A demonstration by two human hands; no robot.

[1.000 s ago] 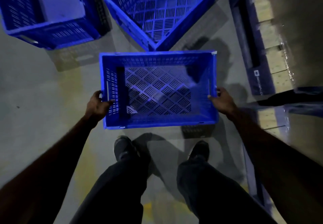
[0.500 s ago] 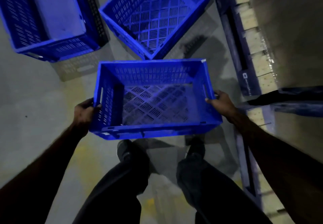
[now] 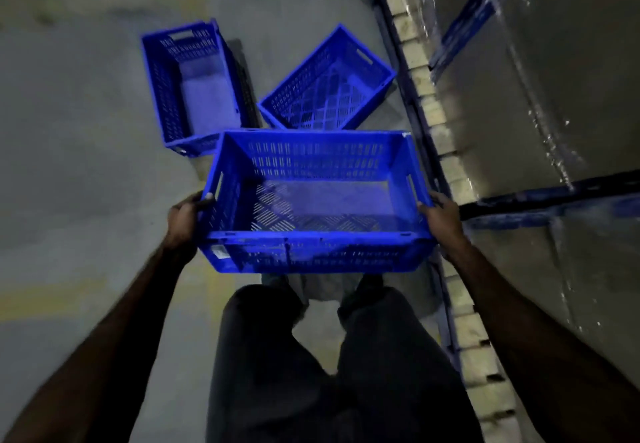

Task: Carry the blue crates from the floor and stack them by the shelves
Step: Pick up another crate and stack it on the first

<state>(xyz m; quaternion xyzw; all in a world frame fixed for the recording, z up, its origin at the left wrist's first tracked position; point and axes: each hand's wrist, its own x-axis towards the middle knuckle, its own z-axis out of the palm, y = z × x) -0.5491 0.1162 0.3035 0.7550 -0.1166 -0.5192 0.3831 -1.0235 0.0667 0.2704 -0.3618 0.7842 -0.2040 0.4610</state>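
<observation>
Dim concrete floor [image 3: 86, 131]; blue crate [image 3: 315, 252] btwn L hand [image 3: 185, 217] & R hand [image 3: 441, 221], fingers gripping its end walls.

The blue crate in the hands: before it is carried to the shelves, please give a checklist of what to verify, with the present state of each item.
1. Left hand grips the short side of the held crate: ok.
2. Right hand grips the opposite short side: ok.
3. Held crate is empty, nothing to slide: ok.
4. Crate is held about level: ok.
5. Floor ahead is free: not ok; the left floor crate and the angled floor crate lie just beyond.
6. A free stacking spot by the shelf rack: cannot tell.
</observation>
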